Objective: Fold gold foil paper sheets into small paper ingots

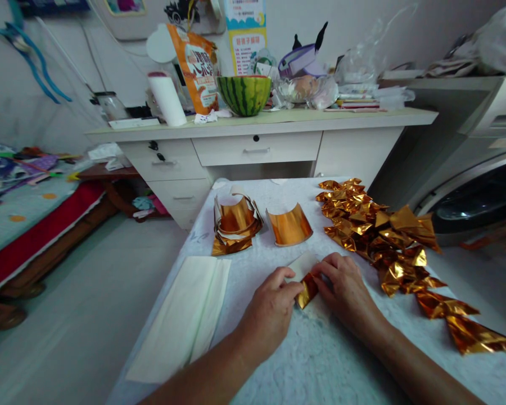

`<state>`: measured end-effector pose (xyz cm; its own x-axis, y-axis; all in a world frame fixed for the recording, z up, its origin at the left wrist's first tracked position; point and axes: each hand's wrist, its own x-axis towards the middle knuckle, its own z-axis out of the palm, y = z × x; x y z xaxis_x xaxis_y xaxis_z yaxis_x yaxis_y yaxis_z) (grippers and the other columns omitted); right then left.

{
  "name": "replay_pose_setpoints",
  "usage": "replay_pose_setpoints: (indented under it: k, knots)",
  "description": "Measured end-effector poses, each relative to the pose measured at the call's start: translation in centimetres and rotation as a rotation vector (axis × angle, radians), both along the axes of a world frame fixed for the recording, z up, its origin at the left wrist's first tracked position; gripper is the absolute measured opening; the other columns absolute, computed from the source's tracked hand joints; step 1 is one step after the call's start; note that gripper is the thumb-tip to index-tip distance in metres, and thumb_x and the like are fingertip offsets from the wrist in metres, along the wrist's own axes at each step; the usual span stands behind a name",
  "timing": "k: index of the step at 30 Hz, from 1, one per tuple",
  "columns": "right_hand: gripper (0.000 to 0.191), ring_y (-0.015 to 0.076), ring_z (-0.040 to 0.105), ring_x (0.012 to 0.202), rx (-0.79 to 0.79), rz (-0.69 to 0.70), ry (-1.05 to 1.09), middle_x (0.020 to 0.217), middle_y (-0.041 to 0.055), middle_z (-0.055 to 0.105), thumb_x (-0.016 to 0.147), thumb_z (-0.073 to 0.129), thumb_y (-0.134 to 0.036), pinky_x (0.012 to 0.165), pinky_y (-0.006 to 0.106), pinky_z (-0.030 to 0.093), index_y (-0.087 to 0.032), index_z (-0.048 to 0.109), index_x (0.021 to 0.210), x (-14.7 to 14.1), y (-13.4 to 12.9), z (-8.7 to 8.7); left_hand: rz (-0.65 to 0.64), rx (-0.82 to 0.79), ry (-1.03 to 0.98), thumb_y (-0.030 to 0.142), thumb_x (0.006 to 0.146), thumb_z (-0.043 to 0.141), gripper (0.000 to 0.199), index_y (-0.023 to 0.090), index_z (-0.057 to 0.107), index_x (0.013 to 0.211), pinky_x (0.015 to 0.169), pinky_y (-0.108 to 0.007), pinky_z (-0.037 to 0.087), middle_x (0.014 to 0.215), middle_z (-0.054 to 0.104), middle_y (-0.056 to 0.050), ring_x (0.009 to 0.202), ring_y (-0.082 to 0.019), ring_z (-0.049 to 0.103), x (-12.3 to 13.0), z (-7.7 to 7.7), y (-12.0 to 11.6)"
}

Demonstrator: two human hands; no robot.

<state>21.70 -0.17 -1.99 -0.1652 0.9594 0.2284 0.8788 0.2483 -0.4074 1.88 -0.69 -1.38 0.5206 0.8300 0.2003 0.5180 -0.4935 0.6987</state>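
Head view, left fingers (293, 289) and right fingers (325, 270) pinched on gold foil (307, 292), Chinese characters on orange bag (200, 76), poster (248, 48)

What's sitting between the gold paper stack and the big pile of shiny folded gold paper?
A curved gold sheet sits between the stack and the folded pile; the head view shows it.

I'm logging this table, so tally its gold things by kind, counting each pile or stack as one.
Curled gold: 2 (left curl, right curl)
Gold piece at the left hand and right hand: 1
Folded heap: 1
Total: 4
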Motion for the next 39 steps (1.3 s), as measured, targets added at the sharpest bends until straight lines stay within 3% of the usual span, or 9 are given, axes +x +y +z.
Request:
replay_pose_setpoints:
  k: [9, 13, 21, 31, 39]
  knots:
    - [0.021, 0.0207, 0.051, 0.08, -0.068, 0.167, 0.119, 0.081, 0.0048, 0.059, 0.087, 0.048, -0.006, 0.073, 0.035, 0.04, -0.019, 0.063, 0.083, -0.5, -0.4, 0.9, -0.047, 0.291, 0.28, 0.021, 0.092, 0.056, 0.012, 0.021, 0.067, 0.089, 0.081, -0.039, 0.048, 0.104, 0.068, -0.002, 0.093, -0.022, 0.055, -0.1, 0.8, 0.4]
    - [0.017, 0.0215, 0.05, 0.084, -0.092, 0.24, 0.113, 0.087, 0.005, 0.057, 0.08, 0.051, -0.005, 0.075, 0.036, 0.039, -0.019, 0.059, 0.084, -0.6, -1.0, 1.4, -0.174, 0.259, 0.31, 0.022, 0.093, 0.055, 0.01, 0.019, 0.064, 0.09, 0.081, -0.035, 0.048, 0.088, 0.067, -0.001, 0.087, -0.019, 0.058, -0.3, 0.9, 0.6]
    - [0.024, 0.0256, 0.047, 0.096, -0.15, 0.319, 0.089, 0.103, 0.0064, 0.055, 0.075, 0.063, -0.013, 0.082, 0.042, 0.038, -0.023, 0.059, 0.096, -0.6, -1.9, 2.5, -0.178, 0.172, 0.249, 0.013, 0.086, 0.059, 0.009, 0.018, 0.065, 0.089, 0.08, -0.031, 0.049, 0.089, 0.066, -0.001, 0.085, -0.017, 0.06, -0.7, 0.9, 0.7]
    - [0.013, 0.0234, 0.051, 0.095, -0.103, 0.302, 0.087, 0.099, 0.0047, 0.059, 0.083, 0.065, -0.018, 0.08, 0.039, 0.039, -0.028, 0.069, 0.09, -0.5, -1.6, 1.0, -0.131, 0.116, 0.167, 0.011, 0.085, 0.058, 0.009, 0.018, 0.064, 0.085, 0.081, -0.03, 0.048, 0.089, 0.065, -0.002, 0.087, -0.017, 0.058, -0.7, 0.7, 0.7]
    - [0.009, 0.0217, 0.053, 0.092, -0.15, 0.286, 0.093, 0.095, 0.0047, 0.061, 0.088, 0.058, -0.018, 0.079, 0.038, 0.04, -0.023, 0.064, 0.085, -0.5, -1.6, 1.1, -0.01, 0.0, 0.127, 0.008, 0.079, 0.062, 0.011, 0.018, 0.063, 0.081, 0.083, -0.031, 0.046, 0.092, 0.059, -0.002, 0.092, -0.018, 0.053, -0.8, 0.8, 0.5]
